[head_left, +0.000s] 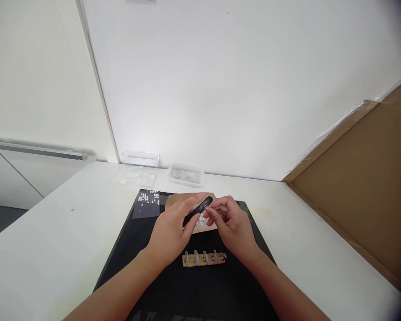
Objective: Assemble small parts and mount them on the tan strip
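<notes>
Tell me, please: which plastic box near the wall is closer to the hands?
The right box, with pale pieces inside; the other box sits farther left.

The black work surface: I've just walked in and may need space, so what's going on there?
A person's left hand holds a long dark piece at a tilt above a brown sheet bearing small white bits. The right hand has its fingertips at the piece; whether they pinch something tiny I can't tell. Nearer the person, a tan strip lies on the black work surface.

White wall behind, brown panel right, grey rail left.
</notes>
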The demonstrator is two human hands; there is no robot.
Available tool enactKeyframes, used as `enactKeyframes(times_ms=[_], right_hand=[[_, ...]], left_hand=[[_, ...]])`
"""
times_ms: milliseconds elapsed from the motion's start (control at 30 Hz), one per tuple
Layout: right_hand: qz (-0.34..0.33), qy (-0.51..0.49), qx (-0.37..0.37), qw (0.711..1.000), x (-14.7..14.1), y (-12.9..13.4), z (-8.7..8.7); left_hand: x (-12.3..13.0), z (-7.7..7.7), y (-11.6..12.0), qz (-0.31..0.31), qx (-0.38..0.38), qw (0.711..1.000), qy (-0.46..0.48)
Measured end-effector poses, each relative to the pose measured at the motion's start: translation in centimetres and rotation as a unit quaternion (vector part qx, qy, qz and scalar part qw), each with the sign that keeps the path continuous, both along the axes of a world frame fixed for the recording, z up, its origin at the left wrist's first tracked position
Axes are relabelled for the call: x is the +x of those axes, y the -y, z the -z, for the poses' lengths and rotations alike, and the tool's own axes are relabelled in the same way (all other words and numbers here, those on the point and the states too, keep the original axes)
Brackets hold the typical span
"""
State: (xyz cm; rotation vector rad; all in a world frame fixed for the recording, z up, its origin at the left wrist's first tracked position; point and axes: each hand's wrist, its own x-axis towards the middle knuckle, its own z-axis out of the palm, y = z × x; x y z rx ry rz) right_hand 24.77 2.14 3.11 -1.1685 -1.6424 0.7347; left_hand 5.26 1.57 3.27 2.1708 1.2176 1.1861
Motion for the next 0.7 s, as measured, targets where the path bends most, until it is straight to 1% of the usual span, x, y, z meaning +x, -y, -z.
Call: enactKeyframes(times_ms=[67,133,200,333,500,700], right_hand=[[0.002,0.021,0.005,1.0,0.11,-0.06,0.02],[0.001,0.037,0.008,0.999,0.22,-0.14,0.06],[-0.015,0.036,0.002,0.999,0.31,-0.24,0.13],[-0.075,0.003,-0.03,0.997,0.45,-0.47,0.33],[-0.095,-0.014,-0.071,0.993,0.58,-0.53,0.43],[-0.158,-0.11,-0.117,0.974,0.36,-0.23,0.23]], left_hand=[[-0.13,0.0,-0.01,0.005,0.029,0.998,-0.049],[-0.24,0.03,-0.08,0.002,0.037,0.997,-0.07],[-0.31,0.08,-0.17,-0.003,0.04,0.997,-0.067],[-0.35,0.17,-0.27,0.001,0.039,0.998,-0.05],[-0.29,0.28,-0.31,0.004,0.023,1.0,-0.021],[-0.24,0.15,-0.42,0.003,0.007,1.0,-0.003]])
